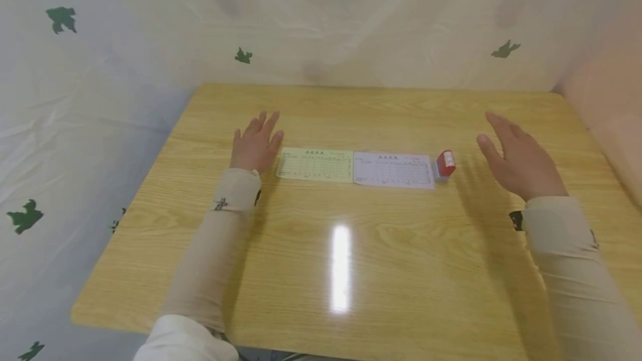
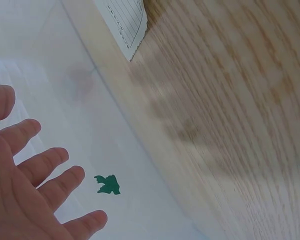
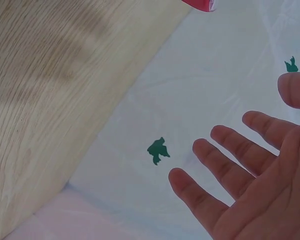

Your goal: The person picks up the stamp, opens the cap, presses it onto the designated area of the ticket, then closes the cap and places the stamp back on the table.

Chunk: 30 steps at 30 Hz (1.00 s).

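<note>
Two printed paper forms lie end to end on the wooden table (image 1: 381, 249): a pale green form (image 1: 316, 165) on the left and a pale lilac form (image 1: 393, 170) on the right. Against the lilac form's right end stands a small stamp (image 1: 445, 165) with a red top and a light base. My left hand (image 1: 254, 146), fingers spread and holding nothing, is just left of the green form. To the right of the stamp my right hand (image 1: 524, 160) hovers over the table, fingers extended and nothing in it. Only the stamp's red end shows in the right wrist view.
A pale sheet (image 1: 311, 27) with green bird shapes hangs behind the table and down its left side. A pinkish sheet (image 1: 614, 77) borders the right side. Light reflects in a bright strip on the tabletop in front of the forms.
</note>
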Each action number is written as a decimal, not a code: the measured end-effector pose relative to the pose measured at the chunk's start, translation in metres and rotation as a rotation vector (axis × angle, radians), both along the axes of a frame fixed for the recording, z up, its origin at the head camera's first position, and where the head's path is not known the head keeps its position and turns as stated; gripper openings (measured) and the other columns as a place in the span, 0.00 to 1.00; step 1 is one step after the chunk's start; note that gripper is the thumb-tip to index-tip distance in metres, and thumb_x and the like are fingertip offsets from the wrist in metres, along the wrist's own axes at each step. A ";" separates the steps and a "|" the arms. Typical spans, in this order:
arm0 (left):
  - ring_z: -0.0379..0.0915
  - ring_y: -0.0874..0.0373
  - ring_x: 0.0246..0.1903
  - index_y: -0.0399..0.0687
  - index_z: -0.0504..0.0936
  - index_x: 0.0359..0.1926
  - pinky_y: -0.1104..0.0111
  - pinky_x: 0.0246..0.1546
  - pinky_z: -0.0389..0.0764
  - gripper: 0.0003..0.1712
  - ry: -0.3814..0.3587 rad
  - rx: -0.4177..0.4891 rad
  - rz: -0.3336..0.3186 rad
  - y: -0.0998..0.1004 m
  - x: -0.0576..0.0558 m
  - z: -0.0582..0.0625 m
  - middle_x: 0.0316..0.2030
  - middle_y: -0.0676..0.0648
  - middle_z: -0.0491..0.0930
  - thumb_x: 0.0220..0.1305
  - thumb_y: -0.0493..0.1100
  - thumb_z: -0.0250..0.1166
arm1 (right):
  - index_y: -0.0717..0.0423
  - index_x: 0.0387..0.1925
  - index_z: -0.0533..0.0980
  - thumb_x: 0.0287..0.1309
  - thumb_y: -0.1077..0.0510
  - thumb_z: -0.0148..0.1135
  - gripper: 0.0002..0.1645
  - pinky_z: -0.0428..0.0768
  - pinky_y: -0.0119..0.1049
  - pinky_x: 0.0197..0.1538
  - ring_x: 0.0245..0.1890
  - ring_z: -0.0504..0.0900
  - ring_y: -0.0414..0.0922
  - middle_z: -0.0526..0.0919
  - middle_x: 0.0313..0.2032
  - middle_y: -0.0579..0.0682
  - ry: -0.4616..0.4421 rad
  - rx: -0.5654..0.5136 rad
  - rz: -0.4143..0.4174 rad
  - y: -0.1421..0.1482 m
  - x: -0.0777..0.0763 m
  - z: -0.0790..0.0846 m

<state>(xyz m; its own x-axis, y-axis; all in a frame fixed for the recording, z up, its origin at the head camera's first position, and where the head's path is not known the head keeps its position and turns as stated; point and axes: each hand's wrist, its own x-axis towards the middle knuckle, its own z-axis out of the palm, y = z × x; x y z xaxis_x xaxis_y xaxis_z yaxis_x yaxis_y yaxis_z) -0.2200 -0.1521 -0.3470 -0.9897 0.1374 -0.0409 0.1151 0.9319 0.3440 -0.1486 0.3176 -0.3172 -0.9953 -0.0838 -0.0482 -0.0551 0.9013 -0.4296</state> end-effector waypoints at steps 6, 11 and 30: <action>0.38 0.42 0.79 0.56 0.45 0.82 0.39 0.75 0.37 0.34 -0.011 -0.002 -0.006 0.001 -0.001 0.000 0.80 0.42 0.42 0.82 0.57 0.38 | 0.51 0.82 0.37 0.79 0.36 0.30 0.42 0.52 0.79 0.62 0.70 0.49 0.79 0.47 0.75 0.76 -0.021 0.018 -0.014 0.000 0.000 -0.001; 0.38 0.42 0.79 0.57 0.45 0.82 0.39 0.75 0.38 0.34 -0.009 -0.007 -0.005 0.001 -0.001 -0.001 0.80 0.42 0.42 0.82 0.57 0.39 | 0.51 0.82 0.39 0.78 0.34 0.30 0.43 0.53 0.80 0.61 0.68 0.51 0.80 0.49 0.74 0.76 -0.031 0.025 -0.021 -0.001 0.000 -0.001; 0.37 0.42 0.79 0.56 0.45 0.82 0.39 0.75 0.37 0.34 -0.018 -0.001 -0.014 0.003 0.003 -0.001 0.80 0.41 0.41 0.82 0.57 0.39 | 0.60 0.79 0.51 0.76 0.32 0.35 0.46 0.56 0.79 0.60 0.65 0.57 0.79 0.56 0.70 0.79 -0.013 0.058 -0.058 -0.011 -0.001 0.000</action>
